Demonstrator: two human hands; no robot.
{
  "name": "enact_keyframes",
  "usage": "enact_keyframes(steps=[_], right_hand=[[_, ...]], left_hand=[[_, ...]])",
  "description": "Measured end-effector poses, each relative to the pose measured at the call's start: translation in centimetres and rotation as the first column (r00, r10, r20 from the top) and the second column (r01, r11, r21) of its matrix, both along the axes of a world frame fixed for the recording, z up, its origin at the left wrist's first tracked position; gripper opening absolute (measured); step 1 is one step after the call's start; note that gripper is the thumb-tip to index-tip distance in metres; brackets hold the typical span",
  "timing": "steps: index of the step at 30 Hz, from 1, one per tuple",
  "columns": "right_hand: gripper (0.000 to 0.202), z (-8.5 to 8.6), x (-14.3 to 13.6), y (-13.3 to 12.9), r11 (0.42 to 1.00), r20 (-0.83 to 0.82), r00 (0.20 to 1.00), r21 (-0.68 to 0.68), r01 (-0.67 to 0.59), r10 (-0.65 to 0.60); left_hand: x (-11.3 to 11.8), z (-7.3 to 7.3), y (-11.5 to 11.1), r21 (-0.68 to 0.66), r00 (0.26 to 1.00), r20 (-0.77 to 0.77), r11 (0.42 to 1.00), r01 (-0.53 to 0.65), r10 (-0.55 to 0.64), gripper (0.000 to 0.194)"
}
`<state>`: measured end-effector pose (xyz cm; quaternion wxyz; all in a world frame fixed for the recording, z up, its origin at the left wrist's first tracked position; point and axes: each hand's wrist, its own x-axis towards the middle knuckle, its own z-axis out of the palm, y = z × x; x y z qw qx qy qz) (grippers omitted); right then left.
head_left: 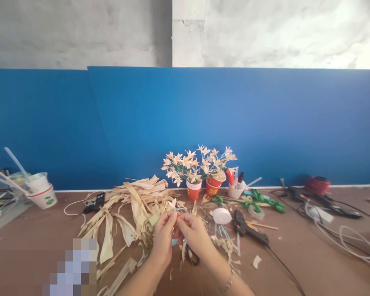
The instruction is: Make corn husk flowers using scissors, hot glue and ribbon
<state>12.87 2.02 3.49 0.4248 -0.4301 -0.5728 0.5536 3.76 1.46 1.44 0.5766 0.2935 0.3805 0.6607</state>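
Note:
My left hand (164, 236) and my right hand (193, 233) meet at the fingertips above the brown table, both closed in a pinch. A small pale flower (172, 203) made of husk stands up just above my left fingertips, which appear to hold it. What my right fingers pinch is too small and hidden to name. Below the fingers shows a light blue scrap (174, 242). Dark scissor-like handles (192, 255) lie partly hidden under my right hand. To the left spreads a heap of dry corn husks (135, 205).
Pale flowers (189, 162) stand in a red paper cup (194, 190), beside another red cup (212, 189). A white tape roll (222, 216) and a black glue gun (249, 229) with a cord lie right of my hands. White cables (342, 242) are far right; a white cup (43, 195) is left.

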Motion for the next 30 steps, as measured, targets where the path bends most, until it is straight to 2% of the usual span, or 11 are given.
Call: enact_keyframes(steps=[4,7,10,12,14,19,25,30], right_hand=[[0.024,0.6,1.0,0.5,0.994,0.000,0.996,0.059,0.088,-0.088],[0.023,1.3,1.7,0.7,0.989,-0.002,0.991,0.066,0.130,-0.130],[0.025,1.9,2.0,0.2,1.000,0.114,0.993,0.006,0.008,-0.009],[0.025,2.1,1.9,-0.4,0.993,0.225,0.967,-0.045,-0.113,0.120],[0.021,2.2,1.8,-0.9,0.980,0.276,0.940,-0.079,-0.184,0.198],[0.013,1.5,1.5,-1.1,0.973,0.276,0.934,-0.109,-0.202,0.225],[0.013,0.2,1.0,-0.7,0.956,0.202,0.953,-0.236,-0.175,0.224],[0.022,-0.6,-0.5,-1.0,0.950,0.098,0.974,-0.258,-0.175,0.206]], left_hand=[[-1.2,1.0,0.7,-0.034,0.994,0.099,0.998,-0.047,0.051,0.022],[-2.7,1.8,1.6,-0.137,0.985,0.141,0.987,-0.079,0.098,0.016],[-3.9,2.3,2.2,-0.192,0.976,0.147,0.972,-0.134,0.163,0.007],[-4.2,2.3,2.4,-0.207,0.970,0.172,0.969,-0.136,0.172,0.002],[-4.3,2.2,2.5,-0.216,0.964,0.197,0.967,-0.135,0.179,0.002],[-4.3,2.2,2.6,-0.237,0.956,0.216,0.961,-0.146,0.198,0.008],[-4.5,3.4,2.3,-0.245,0.953,0.236,0.960,-0.134,0.193,0.010],[-4.4,3.6,2.3,-0.242,0.929,0.285,0.956,-0.167,0.235,0.011]])
